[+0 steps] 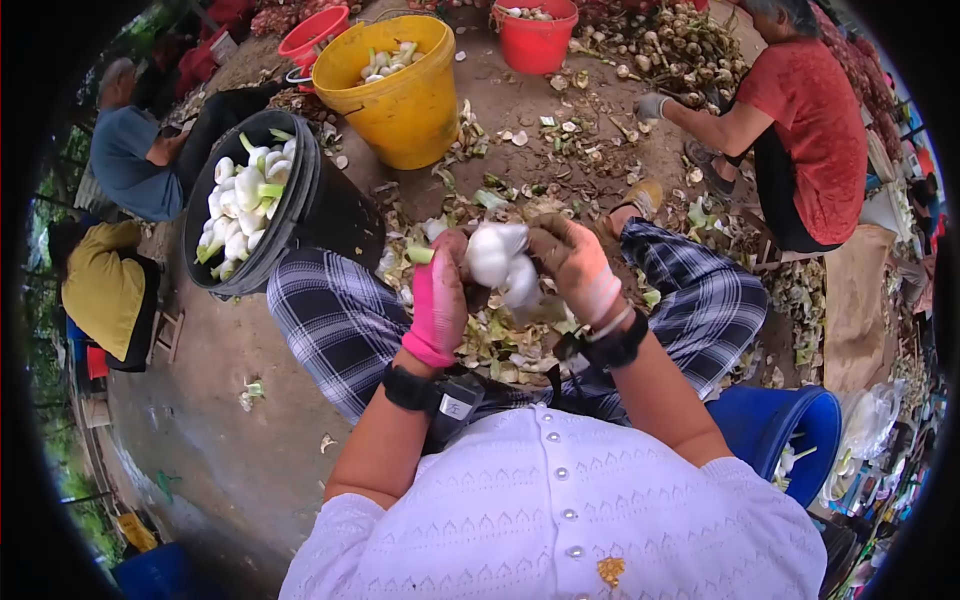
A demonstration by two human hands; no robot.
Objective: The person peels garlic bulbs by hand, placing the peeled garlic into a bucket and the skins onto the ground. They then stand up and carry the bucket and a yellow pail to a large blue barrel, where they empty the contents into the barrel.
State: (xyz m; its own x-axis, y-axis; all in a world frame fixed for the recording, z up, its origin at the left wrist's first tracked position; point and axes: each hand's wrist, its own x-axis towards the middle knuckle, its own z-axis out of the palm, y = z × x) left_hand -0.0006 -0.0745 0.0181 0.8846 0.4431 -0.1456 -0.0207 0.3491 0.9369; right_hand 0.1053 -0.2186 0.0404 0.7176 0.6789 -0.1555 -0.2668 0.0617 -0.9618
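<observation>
Between my hands is a white garlic bulb (492, 252), its lower part smeared by motion. My left hand (440, 298), in a pink glove with dirty fingers, is closed round it. A cut green stem end (420, 254) sticks out on the left side of that fist. My right hand (578, 268), in a soiled orange and white glove, has its fingers curled at the bulb's right edge. What lies inside those fingers is hidden. Beneath both hands, peeled garlic skins (510, 355) cover the ground between my legs.
A black bucket (345, 225) of cleaned garlic stands left. Ahead are a yellow bucket (405, 120) and a red bucket (540, 40) with garlic. A blue bucket (770, 430) lies tilted at right. One person (800, 130) sits near a garlic pile (690, 50); two others sit left.
</observation>
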